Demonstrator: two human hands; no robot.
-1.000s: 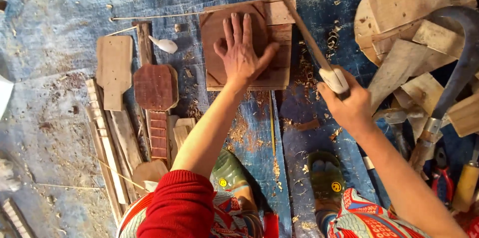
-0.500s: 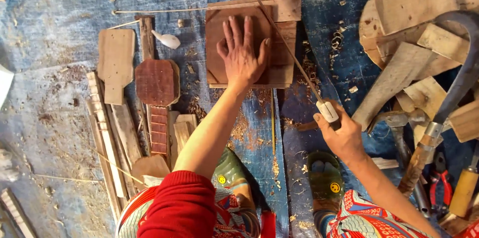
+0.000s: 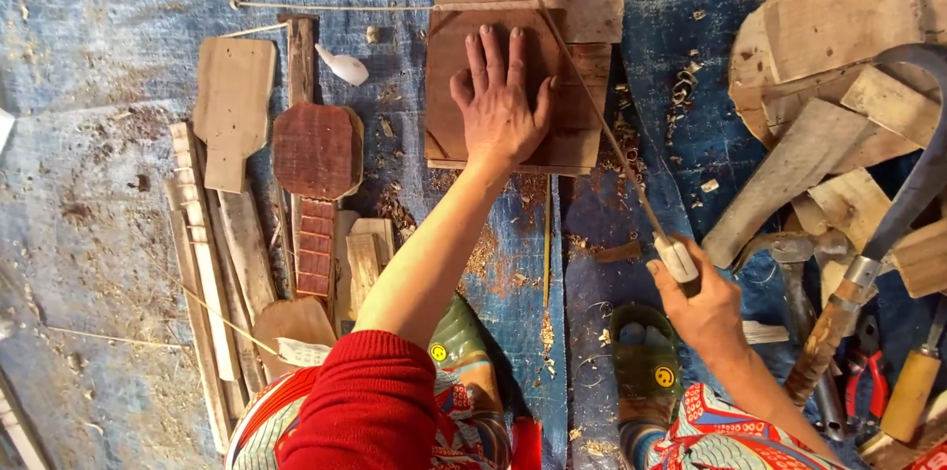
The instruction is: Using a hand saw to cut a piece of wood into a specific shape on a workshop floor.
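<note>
Carved paddle blanks laid aside at far left. Left hand spread flat, pinning brown board on blue tarp. Right hand fisted around saw handle; no finished cut visible.

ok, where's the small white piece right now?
In the head view, the small white piece lies on the blue tarp, upper left of centre, between the dark octagonal wooden paddle and the brown board under the left hand.

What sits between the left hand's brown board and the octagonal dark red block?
Head view: between the brown board under the left hand and the octagonal block lies blue tarp with wood chips and a small white piece.
</note>
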